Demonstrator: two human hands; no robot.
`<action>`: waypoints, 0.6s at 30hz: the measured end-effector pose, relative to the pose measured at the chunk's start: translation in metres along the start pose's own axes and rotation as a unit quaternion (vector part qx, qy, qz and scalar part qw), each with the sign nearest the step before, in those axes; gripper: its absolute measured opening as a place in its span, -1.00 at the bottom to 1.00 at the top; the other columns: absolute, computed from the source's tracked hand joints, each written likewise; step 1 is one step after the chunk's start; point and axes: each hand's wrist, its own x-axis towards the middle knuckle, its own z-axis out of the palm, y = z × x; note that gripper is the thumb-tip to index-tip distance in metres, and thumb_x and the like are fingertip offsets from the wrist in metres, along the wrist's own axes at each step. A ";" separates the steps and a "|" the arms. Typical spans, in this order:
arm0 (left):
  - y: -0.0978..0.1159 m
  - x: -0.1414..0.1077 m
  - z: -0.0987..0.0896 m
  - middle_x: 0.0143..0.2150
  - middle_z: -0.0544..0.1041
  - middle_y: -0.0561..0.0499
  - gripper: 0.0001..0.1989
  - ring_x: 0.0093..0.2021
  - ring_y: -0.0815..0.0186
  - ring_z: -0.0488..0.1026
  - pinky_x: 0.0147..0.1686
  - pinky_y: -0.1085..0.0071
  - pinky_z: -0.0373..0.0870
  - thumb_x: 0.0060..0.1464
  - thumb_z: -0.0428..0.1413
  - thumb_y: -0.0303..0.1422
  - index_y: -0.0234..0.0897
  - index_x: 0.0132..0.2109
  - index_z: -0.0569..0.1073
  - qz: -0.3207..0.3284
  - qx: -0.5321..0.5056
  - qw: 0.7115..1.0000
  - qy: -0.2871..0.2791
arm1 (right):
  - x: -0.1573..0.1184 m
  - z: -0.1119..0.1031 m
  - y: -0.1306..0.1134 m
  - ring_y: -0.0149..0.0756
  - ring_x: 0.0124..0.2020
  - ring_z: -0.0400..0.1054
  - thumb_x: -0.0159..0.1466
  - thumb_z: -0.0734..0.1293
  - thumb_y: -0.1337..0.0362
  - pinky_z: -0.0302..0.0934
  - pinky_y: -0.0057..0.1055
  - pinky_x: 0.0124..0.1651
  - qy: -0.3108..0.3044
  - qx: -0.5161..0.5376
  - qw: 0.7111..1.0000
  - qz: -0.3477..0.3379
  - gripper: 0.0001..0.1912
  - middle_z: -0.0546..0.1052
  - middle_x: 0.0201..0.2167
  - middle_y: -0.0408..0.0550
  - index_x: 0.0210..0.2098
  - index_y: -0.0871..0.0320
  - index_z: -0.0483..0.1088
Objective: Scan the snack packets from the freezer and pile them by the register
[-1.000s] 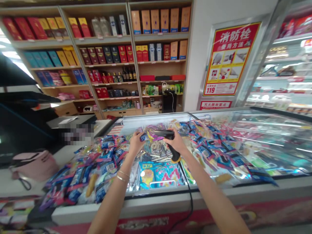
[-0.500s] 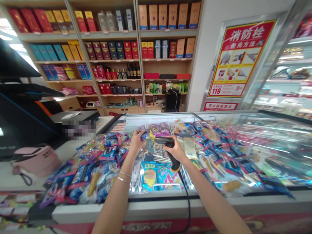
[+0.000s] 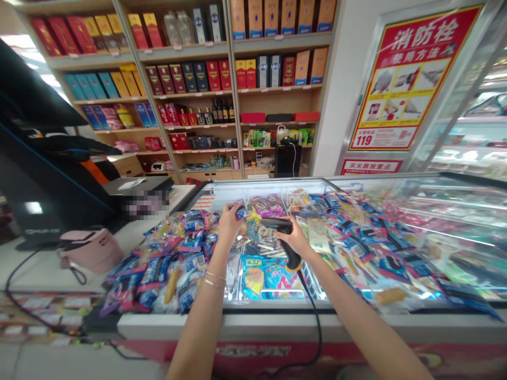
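My right hand (image 3: pixel 295 241) is shut around the grip of a black handheld barcode scanner (image 3: pixel 282 226), whose black cable (image 3: pixel 315 327) hangs down over the freezer front. My left hand (image 3: pixel 229 224) pinches the corner of a small blue ice-cream packet (image 3: pixel 240 212). Both hands are above a glass-topped chest freezer (image 3: pixel 237 319) heaped with colourful wrapped ice-cream packets (image 3: pixel 174 264). A large blue-and-pink packet (image 3: pixel 263 279) lies just below the hands. Thin metal bangles (image 3: pixel 214 278) circle my left wrist.
Behind the freezer stand wooden shelves (image 3: pixel 186 105) of boxed liquor. A counter with a pink bag (image 3: pixel 93 250) is to the left, with a black-cased machine (image 3: pixel 43 158) behind it. A red-and-yellow fire hydrant poster (image 3: pixel 404 79) and a lit display fridge (image 3: pixel 467 142) are to the right.
The whole view has drifted, with the shelves and freezer sitting further right and the poster larger. Both hands keep their hold, and the scanner stays in my right hand.
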 end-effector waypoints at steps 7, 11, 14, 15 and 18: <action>-0.033 -0.012 -0.086 0.02 0.46 -0.10 -0.59 -0.04 0.12 0.46 -0.07 0.30 0.38 0.08 0.10 -0.24 -0.13 0.10 0.45 -0.104 0.126 0.986 0.046 | -0.002 0.038 -0.016 -0.34 -0.71 0.34 -0.07 0.49 0.24 0.26 -0.42 -0.64 -0.026 0.031 0.999 0.008 -0.46 0.43 -0.60 -0.34 -0.17 0.02 0.17; -0.073 -0.036 -0.108 0.01 0.48 -0.19 -0.58 0.03 -0.01 0.39 0.01 0.16 0.34 0.11 0.07 -0.17 -0.21 0.09 0.46 -0.120 0.180 0.974 0.060 | -0.005 0.081 -0.022 -0.32 -0.71 0.34 -0.07 0.48 0.26 0.27 -0.40 -0.65 -0.053 0.041 0.997 0.022 -0.43 0.44 -0.59 -0.35 -0.15 0.01 0.15; -0.089 -0.058 -0.101 0.15 0.41 -0.22 -0.52 0.16 -0.07 0.26 0.14 0.04 0.21 0.15 0.02 -0.13 -0.25 0.15 0.41 -0.089 0.187 0.971 0.120 | -0.004 0.113 -0.013 -0.33 -0.73 0.33 -0.09 0.50 0.26 0.27 -0.40 -0.64 -0.088 0.056 0.994 0.032 -0.39 0.44 -0.61 -0.36 -0.13 0.00 0.15; -0.093 -0.064 -0.096 0.19 0.38 -0.21 -0.51 0.18 -0.07 0.23 0.18 0.03 0.17 0.17 -0.01 -0.12 -0.24 0.17 0.38 -0.078 0.181 0.971 0.138 | -0.004 0.122 -0.008 -0.33 -0.73 0.32 -0.10 0.50 0.25 0.27 -0.40 -0.64 -0.103 0.065 0.992 0.039 -0.39 0.44 -0.62 -0.36 -0.13 0.01 0.16; -0.100 -0.074 -0.080 0.22 0.37 -0.17 -0.50 0.21 -0.02 0.22 0.23 0.07 0.12 0.20 -0.04 -0.13 -0.25 0.20 0.36 -0.054 0.166 0.973 0.153 | 0.000 0.138 0.010 -0.36 -0.74 0.31 -0.11 0.51 0.22 0.26 -0.41 -0.64 -0.134 0.100 0.983 0.073 -0.41 0.45 -0.64 -0.34 -0.15 0.04 0.19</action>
